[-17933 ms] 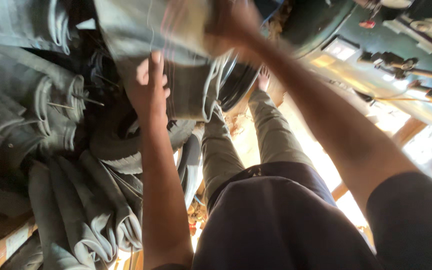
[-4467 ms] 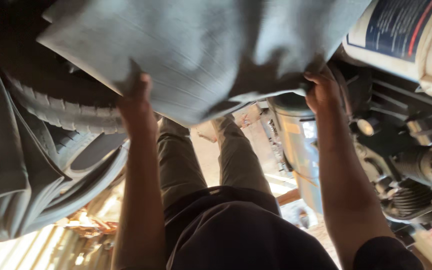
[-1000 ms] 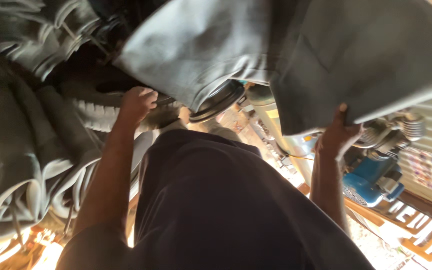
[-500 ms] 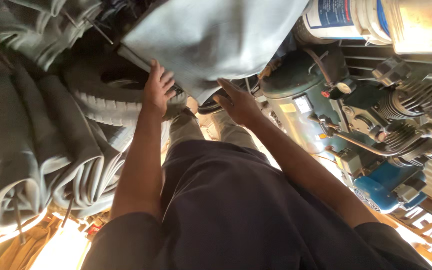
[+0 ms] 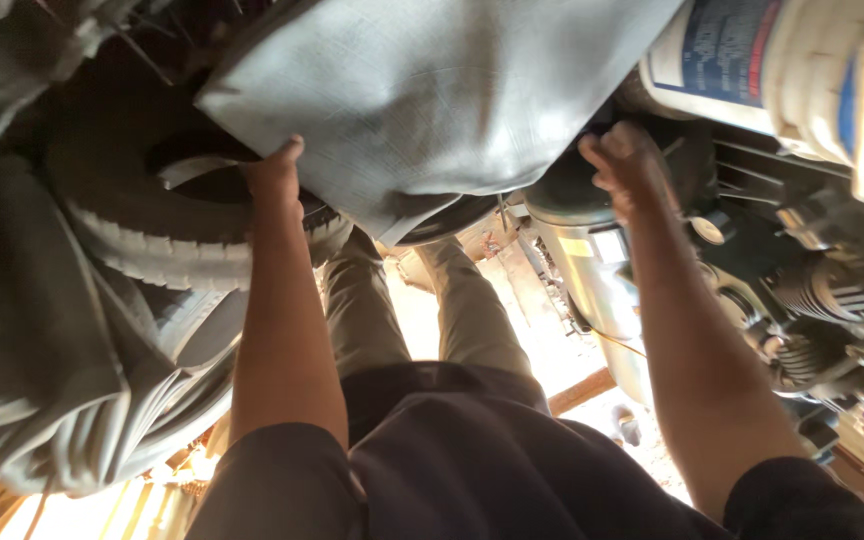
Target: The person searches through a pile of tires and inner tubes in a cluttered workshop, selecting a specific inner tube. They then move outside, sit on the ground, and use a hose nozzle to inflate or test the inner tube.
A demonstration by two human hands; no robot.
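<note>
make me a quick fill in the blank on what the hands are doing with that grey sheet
1. The left hand grips the edge of a grey woven ____.
2. Just below that hand lies a black rubber ____ with a ribbed tread.
3. The right hand is closed in a loose ____ beside the sheet's other edge.
4. At the top right corner stands a white ____ with a blue label.

Missing words: sheet; tyre; fist; bucket

Grey sheet (image 5: 432, 100) runs off the top edge; right hand (image 5: 627, 165) blurred
</note>
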